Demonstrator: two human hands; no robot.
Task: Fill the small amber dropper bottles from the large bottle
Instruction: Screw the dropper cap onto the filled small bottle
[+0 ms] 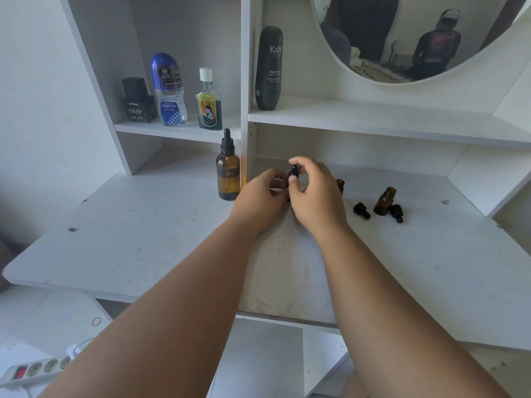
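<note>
Amber glass: one large bottle (228, 170), capped and part full. Right of it are three small ones: an open bottle (385, 201), a half-hidden bottle (340, 185), and a third bottle hidden in the curled left hand (263, 196). Three black caps: the near cap (362, 210) and far cap (396, 213) lie loose, and the right hand (313, 193) pinches the held cap (293, 172). The desk (143, 225) runs broad to its near edge.

The large amber bottle (228, 173) stands upright at the left, black dropper on, partly filled; a capped small bottle (293, 172), mostly hidden, is held upright by the left hand (260, 201) and the right hand (316, 193); an open small bottle (385, 201) stands at the right between two lying dropper caps (362, 210).
</note>
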